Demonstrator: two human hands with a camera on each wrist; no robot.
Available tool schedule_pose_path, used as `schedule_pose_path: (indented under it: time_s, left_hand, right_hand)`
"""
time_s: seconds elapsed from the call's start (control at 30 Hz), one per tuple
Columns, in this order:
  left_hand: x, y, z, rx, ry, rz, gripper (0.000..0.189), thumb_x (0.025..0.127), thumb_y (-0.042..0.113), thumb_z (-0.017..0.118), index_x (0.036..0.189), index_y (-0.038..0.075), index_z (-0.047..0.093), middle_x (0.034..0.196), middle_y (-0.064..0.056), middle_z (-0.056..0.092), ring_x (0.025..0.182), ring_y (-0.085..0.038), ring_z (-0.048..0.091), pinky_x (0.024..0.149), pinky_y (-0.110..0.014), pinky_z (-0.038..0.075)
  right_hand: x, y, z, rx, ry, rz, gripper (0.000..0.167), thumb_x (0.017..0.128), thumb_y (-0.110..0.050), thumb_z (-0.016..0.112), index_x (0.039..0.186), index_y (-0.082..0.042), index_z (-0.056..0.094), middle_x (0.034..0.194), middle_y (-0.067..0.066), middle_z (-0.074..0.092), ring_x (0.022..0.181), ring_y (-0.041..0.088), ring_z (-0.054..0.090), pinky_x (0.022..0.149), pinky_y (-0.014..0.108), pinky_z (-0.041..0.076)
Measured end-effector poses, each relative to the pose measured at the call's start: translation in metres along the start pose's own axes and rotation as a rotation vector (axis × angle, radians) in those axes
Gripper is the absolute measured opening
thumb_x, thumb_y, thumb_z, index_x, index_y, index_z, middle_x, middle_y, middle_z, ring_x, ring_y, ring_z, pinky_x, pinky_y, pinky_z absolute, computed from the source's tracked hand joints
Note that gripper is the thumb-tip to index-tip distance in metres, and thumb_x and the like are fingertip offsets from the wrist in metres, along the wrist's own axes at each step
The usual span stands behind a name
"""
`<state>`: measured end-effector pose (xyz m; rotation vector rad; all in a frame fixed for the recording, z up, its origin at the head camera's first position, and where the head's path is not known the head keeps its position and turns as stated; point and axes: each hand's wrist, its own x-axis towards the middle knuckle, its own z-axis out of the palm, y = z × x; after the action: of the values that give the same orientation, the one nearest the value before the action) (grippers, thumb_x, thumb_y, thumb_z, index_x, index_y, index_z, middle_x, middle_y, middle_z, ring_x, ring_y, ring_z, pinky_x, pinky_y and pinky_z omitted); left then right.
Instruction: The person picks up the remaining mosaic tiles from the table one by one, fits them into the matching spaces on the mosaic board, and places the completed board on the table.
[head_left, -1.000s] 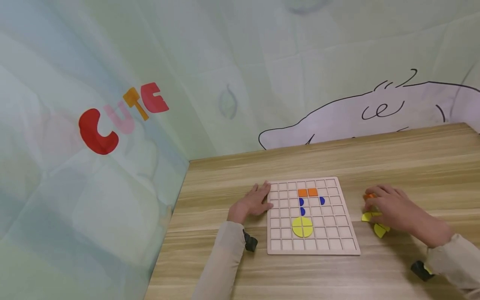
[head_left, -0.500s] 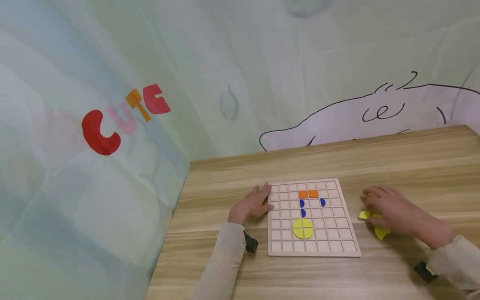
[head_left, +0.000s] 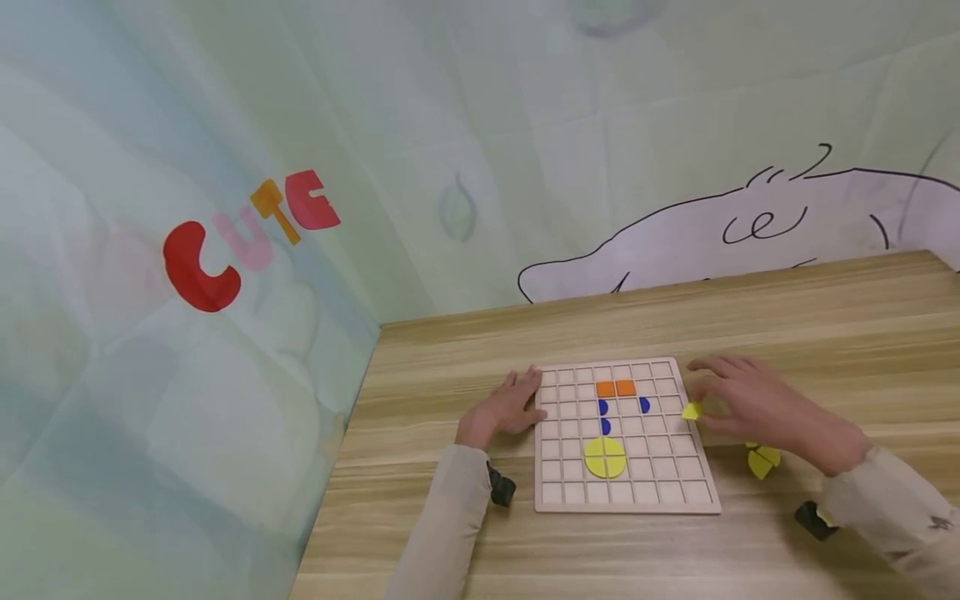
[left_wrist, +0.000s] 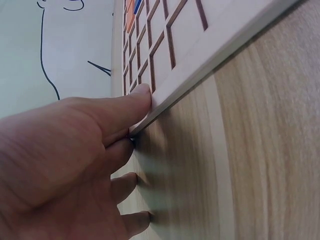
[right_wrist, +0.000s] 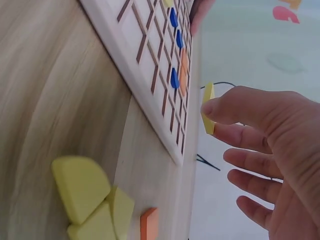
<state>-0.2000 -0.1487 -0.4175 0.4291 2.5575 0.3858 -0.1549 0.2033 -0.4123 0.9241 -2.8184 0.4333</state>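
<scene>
My right hand [head_left: 772, 412] pinches a yellow quarter-circle tile [head_left: 691, 412] between thumb and index finger, raised close over the right edge of a wooden grid board [head_left: 675, 492]. In the right wrist view, the pinched tile [right_wrist: 208, 122] shows edge-on while the other fingers hang loosely bent. At the board's left edge rests my left hand [head_left: 502, 406], fingers spread; its thumb [left_wrist: 142, 92] touches the rim. On the grid are two orange squares [head_left: 626, 388] side by side, blue half-circles [head_left: 645, 405], and a yellow circle [head_left: 615, 465] made of quarter pieces.
Several loose yellow tiles [head_left: 762, 461] lie on the wooden table [head_left: 600, 558] right of the board. An orange tile [right_wrist: 149, 223] near them shows in the right wrist view, hidden by the hand in the head view. A printed cloth backdrop [head_left: 420, 167] borders the table.
My right hand has picked a yellow tile off the loose pile and carried it left to the board's right edge. The left hand stays at the board.
</scene>
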Motion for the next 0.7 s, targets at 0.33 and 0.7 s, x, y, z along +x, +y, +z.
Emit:
schedule_pose_path:
  time_s: [0.33, 0.7]
  left_hand:
    - [0.0, 0.0, 0.0, 0.002, 0.005, -0.001, 0.069, 0.101, 0.033, 0.047, 0.155, 0.016, 0.009, 0.162, 0.001, 0.002, 0.149, -0.028, -0.001, 0.12, -0.046, 0.01]
    - [0.001, -0.001, 0.0, 0.014, 0.002, 0.006, 0.069, 0.101, 0.033, 0.047, 0.155, 0.015, 0.009, 0.162, 0.0, 0.002, 0.149, -0.029, -0.001, 0.121, -0.046, 0.011]
  right_hand:
    - [0.016, -0.02, 0.002, 0.019, -0.034, -0.022, 0.015, 0.077, -0.023, 0.078, 0.086, -0.021, 0.066, 0.127, 0.014, 0.059, 0.121, 0.039, 0.05, 0.1, 0.06, 0.037]
    - [0.024, -0.038, 0.022, 0.011, -0.096, -0.071, 0.013, 0.079, -0.028, 0.076, 0.085, -0.024, 0.065, 0.129, 0.011, 0.058, 0.121, 0.035, 0.051, 0.102, 0.057, 0.037]
